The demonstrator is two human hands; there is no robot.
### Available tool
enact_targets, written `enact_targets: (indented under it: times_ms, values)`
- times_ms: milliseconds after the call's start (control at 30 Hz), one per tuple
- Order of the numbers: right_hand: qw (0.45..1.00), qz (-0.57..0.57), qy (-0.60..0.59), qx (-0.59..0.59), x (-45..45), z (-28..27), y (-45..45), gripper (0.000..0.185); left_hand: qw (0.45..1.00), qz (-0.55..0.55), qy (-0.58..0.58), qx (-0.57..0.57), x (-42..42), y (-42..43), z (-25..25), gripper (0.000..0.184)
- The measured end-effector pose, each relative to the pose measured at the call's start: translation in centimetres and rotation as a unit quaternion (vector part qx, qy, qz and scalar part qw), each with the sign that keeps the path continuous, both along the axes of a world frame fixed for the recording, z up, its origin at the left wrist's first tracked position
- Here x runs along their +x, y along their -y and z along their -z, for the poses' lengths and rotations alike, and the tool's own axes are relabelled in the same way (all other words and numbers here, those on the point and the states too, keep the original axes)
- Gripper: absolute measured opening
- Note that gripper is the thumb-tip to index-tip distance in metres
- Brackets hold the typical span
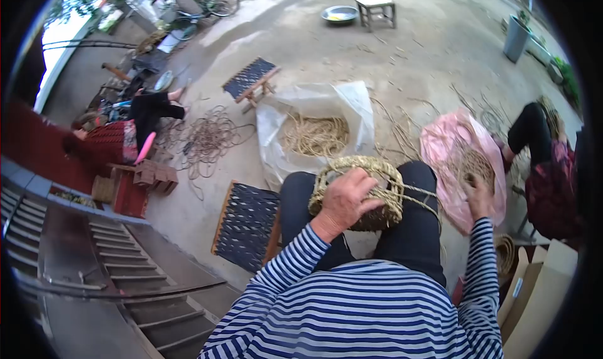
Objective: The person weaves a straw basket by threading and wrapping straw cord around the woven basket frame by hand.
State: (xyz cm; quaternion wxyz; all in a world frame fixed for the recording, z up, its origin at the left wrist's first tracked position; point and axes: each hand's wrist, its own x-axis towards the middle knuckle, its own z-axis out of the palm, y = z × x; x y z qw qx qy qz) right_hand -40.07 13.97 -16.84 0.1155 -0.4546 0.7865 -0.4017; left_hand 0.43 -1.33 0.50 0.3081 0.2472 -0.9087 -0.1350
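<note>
A round woven straw basket with open gaps in its side rests on my thighs. My left hand lies over its top, fingers closed on the basket and its cords. From the basket's right side a straw rope runs out toward my right hand. That hand is held out to the right, over a pink plastic bag, its fingers curled around what looks like the rope; the grip is small and blurred. More straw rope lies in the pink bag.
Ahead, a white plastic sack holds coiled straw rope. Woven-top stools stand at left. People sit at left and right. A cardboard box is at my right; a basin and stool stand farther off.
</note>
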Motion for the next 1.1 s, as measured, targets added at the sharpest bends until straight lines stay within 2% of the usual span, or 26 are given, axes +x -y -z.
enact_targets:
  times_ms: [33, 67, 100, 133, 167, 233, 333, 400, 467, 533, 567, 600, 633, 667, 700, 733, 767, 800, 867, 900, 967, 1000, 1033, 1067, 1100]
  values:
    - [0.984, -0.081, 0.159, -0.030, 6.2, -4.9, 3.3, 0.038, 1.000, -0.003, 0.005, 0.000, 0.1, -0.1, -0.1, 0.036]
    - [0.953, -0.125, 0.276, -0.004, 11.2, -9.3, 5.4, 0.037, 1.000, -0.005, 0.010, 0.000, 0.1, -0.3, -0.1, 0.036]
    - [0.979, -0.180, -0.050, -0.080, 13.6, -10.0, 6.6, 0.034, 1.000, -0.011, 0.010, -0.005, 0.2, -0.4, -0.2, 0.036]
    - [0.979, -0.188, -0.010, -0.078, 15.9, -12.0, 7.3, 0.031, 1.000, -0.017, 0.012, -0.011, 0.2, -0.5, -0.2, 0.036]
    - [0.979, -0.201, 0.040, 0.003, 17.3, -14.2, 7.8, 0.031, 1.000, -0.022, 0.012, -0.014, 0.3, -0.6, -0.2, 0.036]
    - [0.968, -0.247, -0.022, 0.045, 18.3, -13.6, 8.6, 0.031, 0.999, -0.029, 0.012, -0.006, 0.4, -0.8, -0.2, 0.036]
    - [0.970, -0.225, -0.052, 0.077, 19.3, -14.0, 9.0, 0.029, 0.999, -0.037, 0.004, -0.014, 0.5, -0.8, -0.1, 0.037]
    - [0.959, -0.254, -0.121, 0.009, 19.3, -14.7, 8.7, 0.032, 1.000, -0.028, 0.005, -0.010, 0.6, -0.8, 0.0, 0.039]
    - [0.956, -0.282, -0.078, -0.011, 17.2, -11.7, 8.3, 0.034, 1.000, -0.013, 0.007, -0.009, 0.4, -0.6, 0.2, 0.039]
    - [0.970, -0.238, -0.031, 0.043, 11.2, -8.6, 6.5, 0.030, 1.000, -0.012, -0.001, -0.008, 0.3, -0.7, 0.1, 0.039]
    - [0.969, -0.190, 0.156, -0.008, 6.1, -3.1, 5.1, 0.026, 1.000, -0.014, -0.005, -0.006, 0.4, -0.7, 0.2, 0.039]
    - [0.982, -0.153, 0.095, 0.053, 2.9, -4.9, 2.6, 0.023, 1.000, -0.012, -0.004, -0.004, 0.4, -0.7, 0.3, 0.040]
    - [0.992, -0.088, 0.084, 0.039, -3.2, -0.4, -0.2, 0.022, 1.000, -0.015, -0.001, -0.002, 0.5, -0.7, 0.2, 0.040]
    - [0.991, -0.030, 0.128, -0.038, -8.4, 3.5, -4.0, 0.024, 1.000, -0.017, 0.001, 0.001, 0.5, -0.7, 0.2, 0.041]
    - [0.999, 0.016, -0.047, -0.002, -16.8, 10.2, -9.2, 0.031, 1.000, -0.019, -0.003, 0.003, 0.5, -0.7, 0.4, 0.042]
    - [0.973, 0.158, 0.169, -0.026, -20.6, 12.3, -12.2, 0.038, 1.000, -0.017, -0.002, -0.001, 0.5, -0.7, 0.5, 0.042]
    - [0.972, 0.154, 0.104, 0.147, -20.6, 10.1, -12.6, 0.040, 1.000, -0.013, 0.001, -0.005, 0.4, -0.6, 0.7, 0.042]
    - [0.937, 0.148, 0.035, 0.314, -18.9, 7.7, -12.9, 0.043, 1.000, -0.009, -0.019, -0.011, 0.3, -0.5, 0.8, 0.041]
    - [0.968, 0.026, -0.135, 0.210, -14.8, 8.4, -10.2, 0.042, 1.000, -0.013, -0.015, -0.009, 0.3, -0.6, 0.6, 0.040]
    - [0.986, 0.017, -0.151, 0.071, -11.0, 7.5, -7.1, 0.042, 1.000, -0.015, -0.010, -0.007, 0.3, -0.5, 0.5, 0.040]
    - [0.996, -0.085, 0.012, -0.029, 0.9, -2.4, 0.5, 0.039, 1.000, -0.011, -0.014, -0.011, 0.4, -0.6, 0.5, 0.040]
    - [0.977, -0.117, 0.176, -0.028, 6.5, -6.6, 2.9, 0.035, 1.000, -0.008, -0.017, -0.012, 0.4, -0.6, 0.4, 0.040]
    - [0.940, -0.195, 0.279, -0.011, 10.9, -10.4, 4.7, 0.033, 1.000, -0.004, -0.021, -0.013, 0.4, -0.6, 0.4, 0.040]
    - [0.933, -0.222, 0.283, 0.016, 14.6, -13.0, 5.8, 0.027, 1.000, -0.010, -0.021, -0.012, 0.4, -0.8, 0.1, 0.040]
    - [0.949, -0.275, 0.152, 0.014, 15.6, -12.0, 7.0, 0.026, 1.000, -0.012, -0.019, -0.014, 0.5, -0.9, 0.1, 0.040]
